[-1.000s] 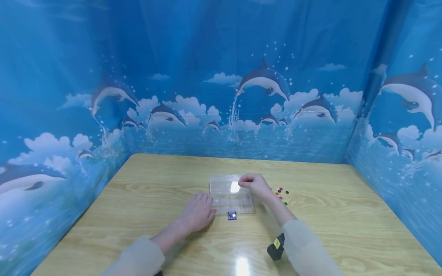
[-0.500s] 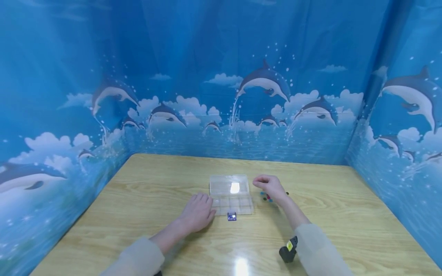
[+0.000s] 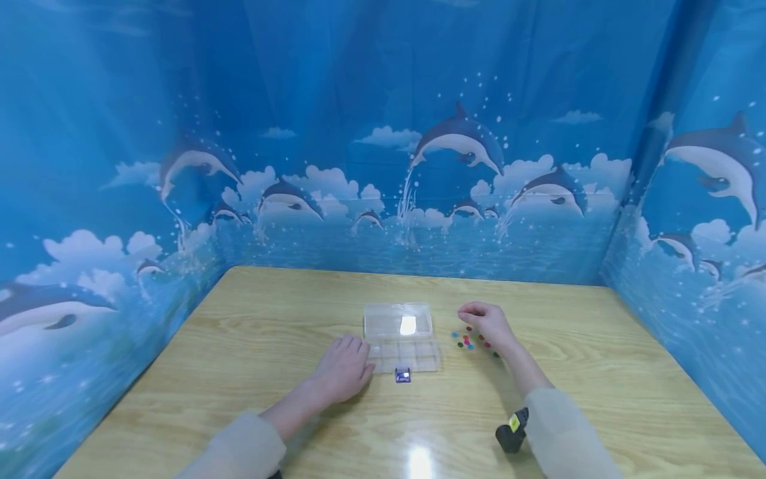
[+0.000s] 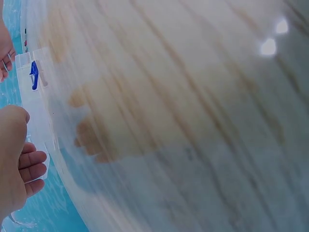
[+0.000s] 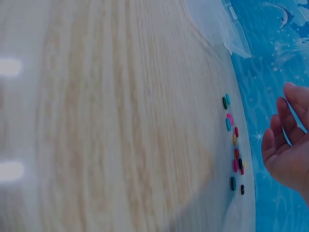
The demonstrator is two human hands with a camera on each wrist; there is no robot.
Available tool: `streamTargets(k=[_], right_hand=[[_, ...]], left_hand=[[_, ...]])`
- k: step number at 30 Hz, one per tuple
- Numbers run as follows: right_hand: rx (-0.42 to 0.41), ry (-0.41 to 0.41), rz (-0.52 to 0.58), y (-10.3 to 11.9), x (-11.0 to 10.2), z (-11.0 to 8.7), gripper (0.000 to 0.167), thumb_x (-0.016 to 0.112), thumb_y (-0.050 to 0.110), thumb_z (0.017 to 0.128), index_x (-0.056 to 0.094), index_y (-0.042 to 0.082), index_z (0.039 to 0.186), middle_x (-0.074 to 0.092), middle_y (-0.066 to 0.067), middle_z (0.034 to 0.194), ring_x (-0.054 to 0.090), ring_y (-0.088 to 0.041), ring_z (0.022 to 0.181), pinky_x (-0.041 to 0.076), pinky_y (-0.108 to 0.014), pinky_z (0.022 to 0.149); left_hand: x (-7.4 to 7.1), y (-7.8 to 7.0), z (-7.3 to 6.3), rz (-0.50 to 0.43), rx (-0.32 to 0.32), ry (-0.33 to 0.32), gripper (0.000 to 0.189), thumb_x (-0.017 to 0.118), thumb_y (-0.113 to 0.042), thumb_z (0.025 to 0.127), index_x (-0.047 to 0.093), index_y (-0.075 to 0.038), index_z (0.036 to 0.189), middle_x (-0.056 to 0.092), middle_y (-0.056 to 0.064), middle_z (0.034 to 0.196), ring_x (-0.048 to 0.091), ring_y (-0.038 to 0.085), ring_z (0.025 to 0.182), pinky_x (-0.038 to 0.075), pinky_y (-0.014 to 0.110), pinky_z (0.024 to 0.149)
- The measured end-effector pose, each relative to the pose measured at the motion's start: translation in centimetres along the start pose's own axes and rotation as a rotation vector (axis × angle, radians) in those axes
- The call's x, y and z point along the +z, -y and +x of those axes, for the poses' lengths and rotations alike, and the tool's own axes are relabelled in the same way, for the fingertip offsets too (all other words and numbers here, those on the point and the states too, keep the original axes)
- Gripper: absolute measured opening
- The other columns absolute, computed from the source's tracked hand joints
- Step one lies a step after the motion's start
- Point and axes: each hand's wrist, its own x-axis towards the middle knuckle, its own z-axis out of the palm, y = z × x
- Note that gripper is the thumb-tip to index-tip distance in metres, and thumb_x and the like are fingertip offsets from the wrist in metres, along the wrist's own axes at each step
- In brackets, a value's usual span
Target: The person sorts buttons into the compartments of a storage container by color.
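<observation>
A clear plastic compartment box stands on the table with its lid raised at the back. At its front is a blue-purple latch. My left hand rests against the box's left side, thumb by the front corner, with relaxed fingers in the left wrist view. To the right of the box, my right hand hovers over several small colourful button-like pieces. In the right wrist view its fingers are loosely bent, thumb apart from them, with nothing visible between. The pieces lie scattered on the table there.
The wood-grain table reaches back to a blue dolphin-print curtain, which also closes in both sides. A black wrist device sits by the right sleeve.
My right hand has moved right, from over the box's lid to above the small pieces, uncovering more of them. The left hand and the box have stayed in place.
</observation>
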Motion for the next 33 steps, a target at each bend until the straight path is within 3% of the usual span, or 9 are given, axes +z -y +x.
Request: streamTargets(k=[5, 11, 17, 22, 33], right_hand=[[0.049, -0.031, 0.02, -0.7, -0.8, 0.2, 0.035, 0.058, 0.022, 0.091, 0.058, -0.001, 0.117, 0.058, -0.016, 0.116, 0.051, -0.029, 0.106, 0.042, -0.043, 0.09], [0.099, -0.104, 0.019, -1.5, -1.6, 0.2, 0.032, 0.057, 0.019, 0.092, 0.057, -0.001, 0.117, 0.056, -0.018, 0.116, 0.052, -0.027, 0.101, 0.045, -0.038, 0.085], [0.108, -0.161, -0.009, -2.5, -2.0, 0.4, 0.03, 0.057, 0.014, 0.091, 0.057, -0.005, 0.114, 0.056, -0.023, 0.116, 0.052, -0.032, 0.103, 0.039, -0.046, 0.093], [0.143, -0.162, -0.015, -3.1, -2.1, 0.7, 0.03, 0.055, 0.014, 0.092, 0.056, -0.004, 0.116, 0.053, -0.023, 0.12, 0.047, -0.035, 0.112, 0.036, -0.049, 0.096], [0.128, -0.145, -0.158, -3.7, -1.7, 0.8, 0.024, 0.057, 0.012, 0.09, 0.06, -0.004, 0.108, 0.061, -0.021, 0.107, 0.053, -0.033, 0.1, 0.042, -0.047, 0.088]], left_hand=[[0.0, 0.0, 0.0, -0.004, -0.003, -0.001, 0.029, 0.052, -0.032, 0.091, 0.054, -0.004, 0.095, 0.05, 0.006, 0.086, 0.047, 0.02, 0.084, 0.044, 0.037, 0.08], [0.0, -0.1, 0.1, -0.002, -0.009, 0.006, 0.028, 0.052, -0.032, 0.092, 0.053, -0.004, 0.094, 0.049, 0.006, 0.085, 0.047, 0.021, 0.083, 0.044, 0.037, 0.079], [0.0, -0.2, 0.1, -0.001, -0.016, 0.008, 0.027, 0.052, -0.031, 0.092, 0.053, -0.004, 0.095, 0.05, 0.007, 0.087, 0.047, 0.021, 0.085, 0.044, 0.037, 0.081], [-0.1, -0.1, 0.2, 0.003, -0.015, 0.012, 0.028, 0.052, -0.031, 0.092, 0.054, -0.003, 0.095, 0.051, 0.008, 0.088, 0.048, 0.022, 0.086, 0.043, 0.038, 0.081], [-0.3, -0.2, 0.1, 0.009, -0.021, 0.025, 0.03, 0.052, -0.032, 0.092, 0.054, -0.003, 0.096, 0.052, 0.008, 0.089, 0.048, 0.022, 0.086, 0.044, 0.038, 0.081]])
